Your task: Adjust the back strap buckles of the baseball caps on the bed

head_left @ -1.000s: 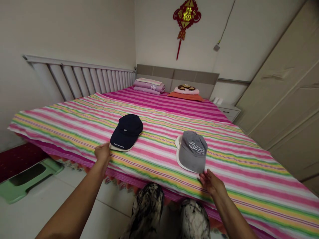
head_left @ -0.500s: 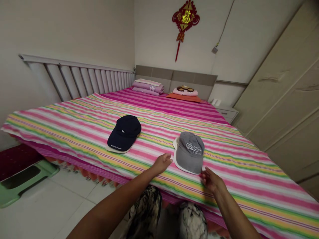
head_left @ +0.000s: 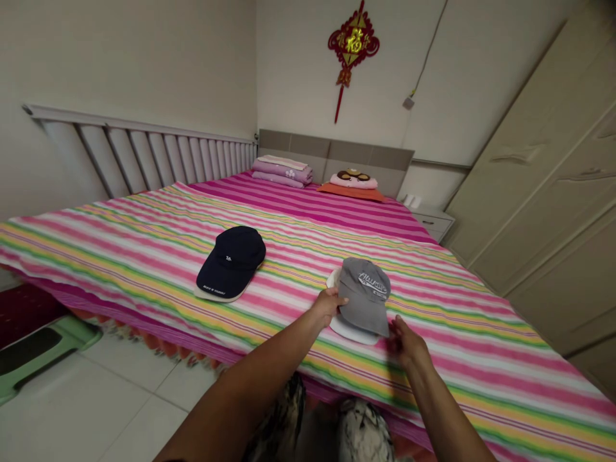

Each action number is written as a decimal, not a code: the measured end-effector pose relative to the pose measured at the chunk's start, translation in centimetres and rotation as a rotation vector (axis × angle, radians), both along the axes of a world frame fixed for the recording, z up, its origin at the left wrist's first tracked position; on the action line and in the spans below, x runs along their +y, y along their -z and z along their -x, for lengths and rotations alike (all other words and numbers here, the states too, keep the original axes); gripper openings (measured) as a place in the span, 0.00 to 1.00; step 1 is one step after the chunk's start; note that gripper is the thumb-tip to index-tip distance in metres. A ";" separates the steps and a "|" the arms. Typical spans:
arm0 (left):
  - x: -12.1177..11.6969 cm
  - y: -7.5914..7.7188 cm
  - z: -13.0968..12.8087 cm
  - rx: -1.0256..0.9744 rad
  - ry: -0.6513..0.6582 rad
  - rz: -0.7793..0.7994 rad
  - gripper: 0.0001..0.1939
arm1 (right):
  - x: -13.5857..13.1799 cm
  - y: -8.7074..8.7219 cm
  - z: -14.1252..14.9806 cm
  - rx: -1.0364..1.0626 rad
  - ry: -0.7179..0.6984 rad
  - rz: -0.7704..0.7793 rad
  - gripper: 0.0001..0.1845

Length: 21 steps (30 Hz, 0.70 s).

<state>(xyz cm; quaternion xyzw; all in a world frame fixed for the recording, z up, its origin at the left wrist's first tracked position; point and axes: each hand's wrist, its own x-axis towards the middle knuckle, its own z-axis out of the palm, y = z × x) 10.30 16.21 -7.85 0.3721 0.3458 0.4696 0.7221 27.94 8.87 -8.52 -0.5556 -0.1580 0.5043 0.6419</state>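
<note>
1) The bed (head_left: 294,253) is biggest, and on its near half, right of the middle, lies the grey cap (head_left: 371,300); the dark cap (head_left: 235,256) lies to its left, well apart
2) We judge the grey cap light and soft: the crown would likely dent, while the brim looks stiffer; the matt cloth suggests little slip and nothing fragile. We would hold it by the brim's two side edges and spare the crown
3) Its brim points towards us, and its long axis, crown to brim, runs almost straight from far to near; the dark cap's points towards us and leftwards, on a slant
4) A white brim (head_left: 353,332) shows under the grey one, perhaps a second cap's, so we would mind how deep our grip goes
5) Our left hand (head_left: 326,307) has its thumb on the brim's left edge, its other fingers mostly hidden, and we take it to be pinching the grey cap; our right hand (head_left: 409,343) has bent fingers beside the brim's right corner, and we cannot tell whether they grip
6) White lettering (head_left: 373,283) on the crown slopes down to the right
</note>
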 end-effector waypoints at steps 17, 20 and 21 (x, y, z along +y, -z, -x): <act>-7.7 -0.7 4.3 -0.240 0.559 -0.085 0.18 | -7.4 -4.1 0.6 -0.065 -0.045 -0.298 0.25; -7.9 -1.8 5.0 -0.391 0.528 -0.027 0.20 | -8.9 -3.8 0.5 -0.170 -0.062 -0.287 0.22; -8.0 -2.2 5.2 -0.406 0.496 -0.027 0.20 | -9.5 -3.9 0.5 -0.214 -0.093 -0.275 0.20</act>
